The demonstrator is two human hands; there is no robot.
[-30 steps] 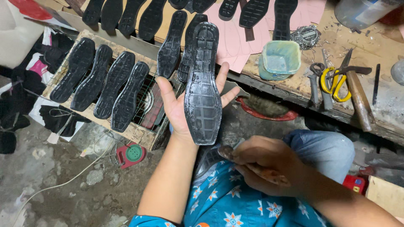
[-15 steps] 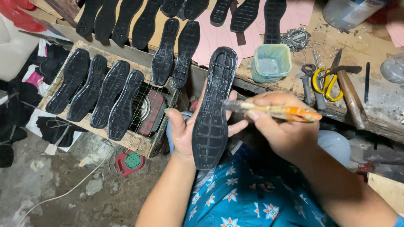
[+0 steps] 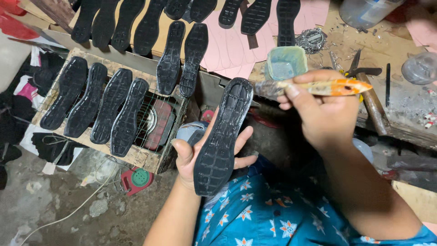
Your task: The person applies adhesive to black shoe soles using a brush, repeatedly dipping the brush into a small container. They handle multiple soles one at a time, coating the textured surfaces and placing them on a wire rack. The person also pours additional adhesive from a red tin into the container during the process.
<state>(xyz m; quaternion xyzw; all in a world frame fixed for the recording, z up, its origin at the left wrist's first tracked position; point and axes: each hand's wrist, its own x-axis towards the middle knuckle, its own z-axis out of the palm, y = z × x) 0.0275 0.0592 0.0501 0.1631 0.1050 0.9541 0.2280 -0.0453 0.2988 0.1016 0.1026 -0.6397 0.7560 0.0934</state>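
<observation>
1. Left hand (image 3: 205, 157) — palm up, fingers curled around the edges of a black rubber sole (image 3: 221, 136), which lies along the palm with its toe pointing toward the workbench (image 3: 400, 109).
2. Right hand (image 3: 325, 111) — closed around a paint-stained brush (image 3: 314, 87); the bristle end sits just beside the sole's toe, and contact cannot be confirmed.
3. Small greenish tub (image 3: 285, 63) — on the bench just beyond the brush.
4. Progress, as judged: the held sole looks glossy in patches, so coating appears under way. Four soles rest on a wire rack (image 3: 150, 125) to the left; others lie in rows on the bench.
</observation>
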